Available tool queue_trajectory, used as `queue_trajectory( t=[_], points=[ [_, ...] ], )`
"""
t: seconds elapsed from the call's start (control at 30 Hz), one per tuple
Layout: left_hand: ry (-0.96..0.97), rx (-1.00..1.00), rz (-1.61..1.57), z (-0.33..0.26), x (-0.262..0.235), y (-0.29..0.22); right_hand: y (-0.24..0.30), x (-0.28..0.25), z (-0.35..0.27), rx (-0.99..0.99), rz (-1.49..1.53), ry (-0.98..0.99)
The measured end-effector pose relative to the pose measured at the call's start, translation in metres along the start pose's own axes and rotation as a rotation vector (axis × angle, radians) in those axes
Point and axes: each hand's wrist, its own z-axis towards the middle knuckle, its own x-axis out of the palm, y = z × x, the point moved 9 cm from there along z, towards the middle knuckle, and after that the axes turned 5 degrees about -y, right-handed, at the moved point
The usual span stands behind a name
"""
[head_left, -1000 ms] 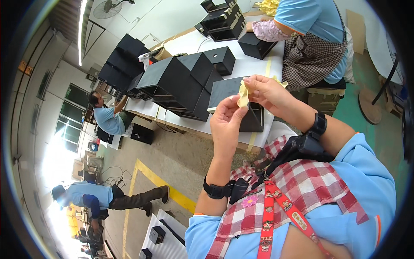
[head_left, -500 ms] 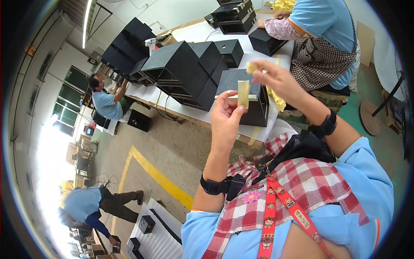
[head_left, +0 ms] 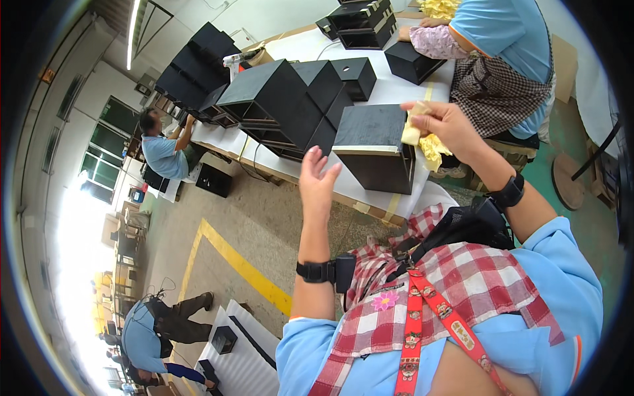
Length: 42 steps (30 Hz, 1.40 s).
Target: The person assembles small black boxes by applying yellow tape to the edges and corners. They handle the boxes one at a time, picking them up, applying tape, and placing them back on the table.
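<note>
My right hand (head_left: 448, 132) is closed on a strip of pale yellow masking tape (head_left: 412, 129) at the right top edge of a black box (head_left: 371, 127). Crumpled yellow tape (head_left: 433, 150) hangs just below this hand, by the box's right side. Left of the box, my left hand (head_left: 317, 181) is raised and holds nothing, its fingers apart. A pale strip runs along the box's near top edge, and its near face looks open and dark inside.
Several black boxes (head_left: 271, 99) stand behind on the white-covered table (head_left: 386, 79). Across it a person in a checked apron (head_left: 492, 86) handles another black box (head_left: 411, 63). Two people (head_left: 165, 157) work at the left. A low white surface (head_left: 247, 356) bears black parts.
The tape strip has passed from my left hand to my right, which has come down to the box. My left hand has let go and moved left. The person at lower left bends lower.
</note>
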Motion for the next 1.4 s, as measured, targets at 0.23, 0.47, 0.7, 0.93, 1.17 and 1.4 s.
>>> queue_trajectory(
  t=[0.23, 0.47, 0.7, 0.93, 1.17, 1.4],
  points=[
    [0.095, -0.082, 0.149, -0.015, 0.034, 0.022, -0.017, 0.021, -0.008, 0.021, -0.195, 0.007],
    [0.078, -0.102, 0.304, -0.044, 0.041, -0.004, 0.014, 0.056, -0.006, -0.427, -0.311, 0.075],
    [0.336, -0.257, -0.014, -0.017, -0.003, 0.003, 0.011, 0.113, 0.004, -0.419, -0.470, 0.177],
    [0.122, 0.055, 0.041, 0.051, 0.007, -0.023, 0.005, 0.131, 0.005, -0.640, -0.676, 0.153],
    [0.267, 0.116, 0.092, 0.076, 0.070, -0.013, 0.008, 0.136, -0.005, -0.727, -0.610, 0.202],
    [0.254, 0.164, 0.395, 0.076, 0.074, -0.006, 0.004, 0.136, 0.004, -0.662, -0.512, 0.275]
  ],
)
